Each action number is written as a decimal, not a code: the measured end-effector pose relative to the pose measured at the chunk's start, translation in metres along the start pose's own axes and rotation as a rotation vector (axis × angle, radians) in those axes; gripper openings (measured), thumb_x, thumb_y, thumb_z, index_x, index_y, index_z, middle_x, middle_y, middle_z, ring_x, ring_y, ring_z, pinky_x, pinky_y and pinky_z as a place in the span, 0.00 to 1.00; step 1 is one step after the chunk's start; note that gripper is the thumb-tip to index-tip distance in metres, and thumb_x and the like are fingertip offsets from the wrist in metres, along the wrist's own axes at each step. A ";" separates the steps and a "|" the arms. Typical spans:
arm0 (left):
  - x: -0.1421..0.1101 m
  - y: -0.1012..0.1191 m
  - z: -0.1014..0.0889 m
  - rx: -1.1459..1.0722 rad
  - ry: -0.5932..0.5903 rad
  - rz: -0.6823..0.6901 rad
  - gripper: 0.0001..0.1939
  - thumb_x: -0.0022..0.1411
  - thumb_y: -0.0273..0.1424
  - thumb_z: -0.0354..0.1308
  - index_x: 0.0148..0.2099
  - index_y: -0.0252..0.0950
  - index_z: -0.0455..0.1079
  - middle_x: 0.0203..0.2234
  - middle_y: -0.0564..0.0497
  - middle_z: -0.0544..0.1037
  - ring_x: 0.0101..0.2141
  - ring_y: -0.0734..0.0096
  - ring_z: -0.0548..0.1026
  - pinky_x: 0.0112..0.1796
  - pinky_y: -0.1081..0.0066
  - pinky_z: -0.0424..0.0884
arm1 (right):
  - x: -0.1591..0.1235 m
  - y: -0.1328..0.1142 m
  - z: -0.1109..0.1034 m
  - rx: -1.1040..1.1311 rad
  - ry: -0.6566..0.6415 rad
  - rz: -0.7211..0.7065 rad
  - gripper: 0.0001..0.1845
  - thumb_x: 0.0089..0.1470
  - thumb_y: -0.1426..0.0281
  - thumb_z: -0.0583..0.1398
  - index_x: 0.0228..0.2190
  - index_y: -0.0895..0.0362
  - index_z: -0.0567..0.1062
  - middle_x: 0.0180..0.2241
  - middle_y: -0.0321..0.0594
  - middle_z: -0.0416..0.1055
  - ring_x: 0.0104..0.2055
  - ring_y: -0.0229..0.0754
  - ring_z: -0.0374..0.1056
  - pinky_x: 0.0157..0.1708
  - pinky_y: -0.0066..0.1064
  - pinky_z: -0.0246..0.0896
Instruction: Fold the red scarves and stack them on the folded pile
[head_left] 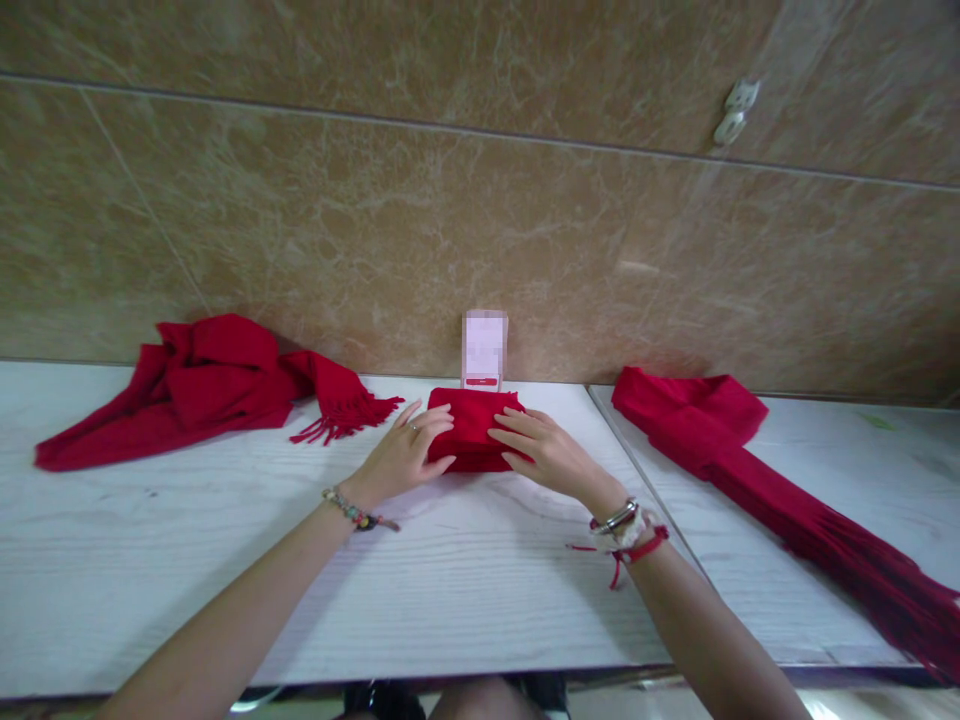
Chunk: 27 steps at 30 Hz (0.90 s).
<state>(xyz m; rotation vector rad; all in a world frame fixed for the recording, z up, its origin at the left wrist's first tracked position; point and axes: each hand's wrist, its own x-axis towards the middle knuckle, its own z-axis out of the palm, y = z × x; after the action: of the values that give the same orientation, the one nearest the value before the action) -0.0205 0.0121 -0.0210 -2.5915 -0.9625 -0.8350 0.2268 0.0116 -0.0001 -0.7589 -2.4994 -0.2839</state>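
A red scarf (474, 432), folded into a compact rectangular bundle, lies on the white table in front of me. My left hand (412, 445) rests on its left side, with the fingers spread over the edge. On the right side lie the outstretched fingers of my right hand (544, 450), palm down. Neither hand grips the cloth; both press lightly or just touch it. A little fringe shows at the bundle's upper right corner. The undersides of my fingers are hidden.
Left of me a crumpled red scarf (217, 385) with a fringed end lies on the white table (420, 590). Another red scarf (742, 475) stretches toward the front right edge. A phone (485, 348) leans against the marbled wall (375, 220). A small white fixture (736, 110) hangs there.
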 end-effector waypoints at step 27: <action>0.021 0.004 0.010 0.044 -0.261 -0.238 0.38 0.51 0.30 0.54 0.62 0.32 0.44 0.59 0.42 0.55 0.57 0.63 0.56 0.54 0.65 0.56 | -0.026 0.028 0.023 0.029 -0.500 0.450 0.37 0.56 0.51 0.43 0.59 0.60 0.47 0.60 0.56 0.45 0.62 0.57 0.38 0.52 0.62 0.40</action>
<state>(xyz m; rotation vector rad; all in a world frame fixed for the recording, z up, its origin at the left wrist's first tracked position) -0.0009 0.0239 -0.0166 -2.6272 -1.3664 -0.5255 0.2520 0.0298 -0.0319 -1.4965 -2.6653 0.1199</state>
